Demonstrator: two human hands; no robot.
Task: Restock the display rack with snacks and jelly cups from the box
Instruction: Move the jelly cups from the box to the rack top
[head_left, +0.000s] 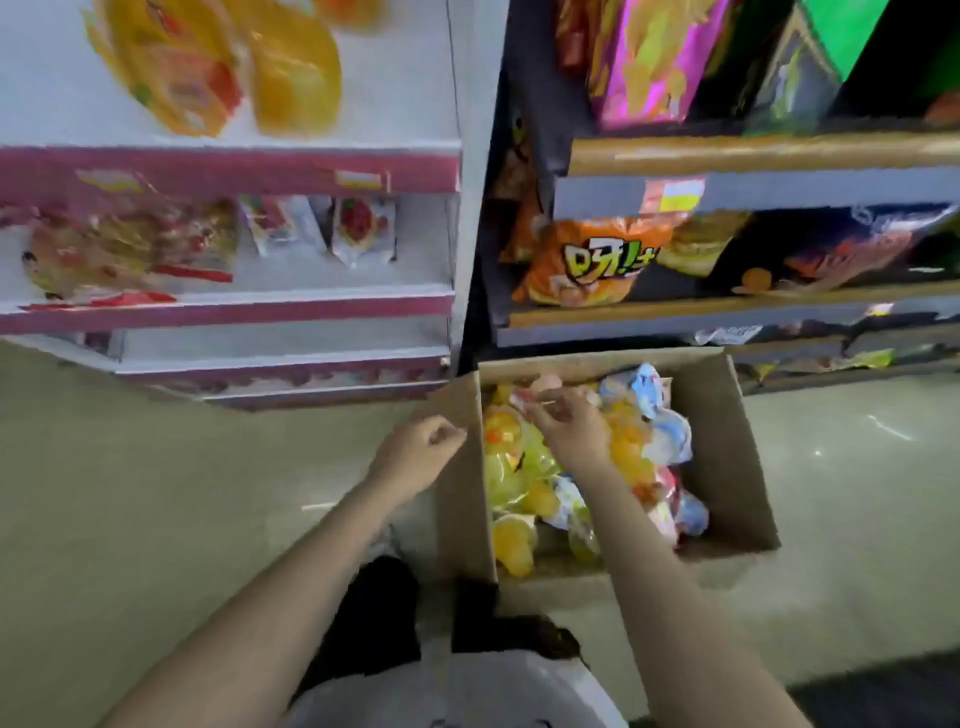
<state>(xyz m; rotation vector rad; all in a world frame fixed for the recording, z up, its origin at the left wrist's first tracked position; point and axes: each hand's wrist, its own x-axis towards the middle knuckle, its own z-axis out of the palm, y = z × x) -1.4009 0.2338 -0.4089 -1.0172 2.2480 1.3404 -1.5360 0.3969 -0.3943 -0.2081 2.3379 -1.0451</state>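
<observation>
The cardboard box (727, 447) sits on the floor against the rack's foot, bare floor to its left. The right hand (569, 431) pinches a jelly cup (524, 400) near the box's far-left corner; the left hand (421, 452), loosely curled and holding nothing, touches the box's left wall.

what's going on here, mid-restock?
Yes. A person stands over an open cardboard box on the floor, full of jelly cups and snack packs. The right hand is down inside the box, fingers curled at a small pack near the top of the pile; whether it has a firm grip is unclear. The left hand is at the box's left flap, fingers curled. The white rack to the left is partly stocked, with bare space on its lower shelves.
</observation>
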